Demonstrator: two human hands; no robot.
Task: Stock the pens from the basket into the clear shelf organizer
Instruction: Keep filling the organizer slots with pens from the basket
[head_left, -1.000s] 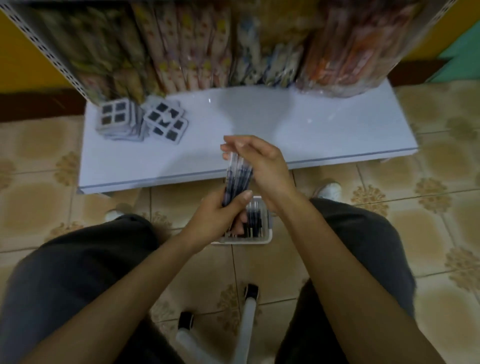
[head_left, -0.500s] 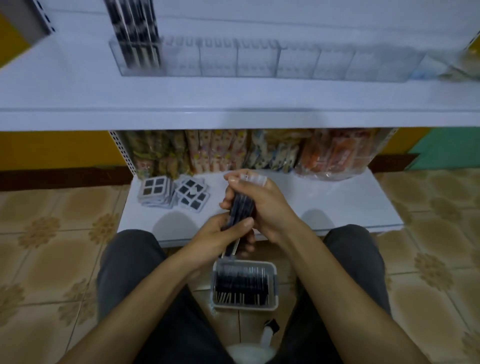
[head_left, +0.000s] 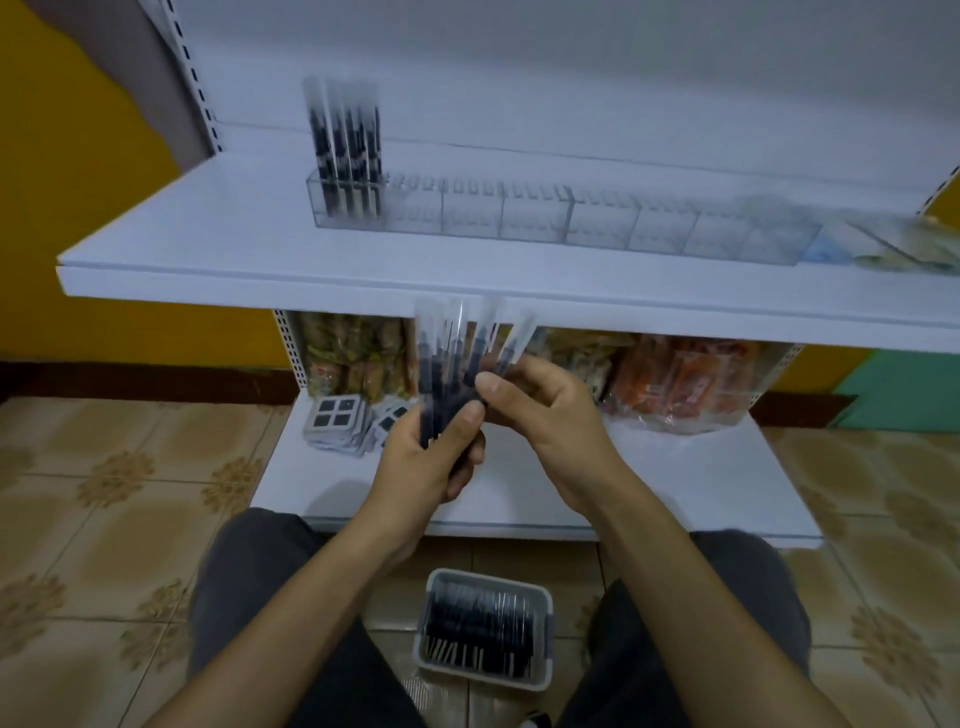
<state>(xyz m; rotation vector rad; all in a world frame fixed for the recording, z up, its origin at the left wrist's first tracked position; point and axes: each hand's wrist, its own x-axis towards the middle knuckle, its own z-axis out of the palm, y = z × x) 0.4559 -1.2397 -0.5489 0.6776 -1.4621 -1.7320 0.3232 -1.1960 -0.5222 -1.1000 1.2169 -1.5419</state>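
Person in dark grey fabric trousers (head_left: 249, 597), arms uncovered.
The bare left hand (head_left: 415, 467) and bare right hand (head_left: 550, 421) join unsleeved forearms; the loose trouser cloth covers both thighs.

we see a white upper shelf (head_left: 249, 249) above a white lower shelf (head_left: 675, 493). at the back of the lower one stand brownish snack packets (head_left: 358, 358) and, further right, orange packets (head_left: 685, 379). a stack of grey square packs (head_left: 335, 415) lies at its left end. patterned beige floor tiles (head_left: 104, 493) lie around, a yellow wall (head_left: 78, 156) behind.
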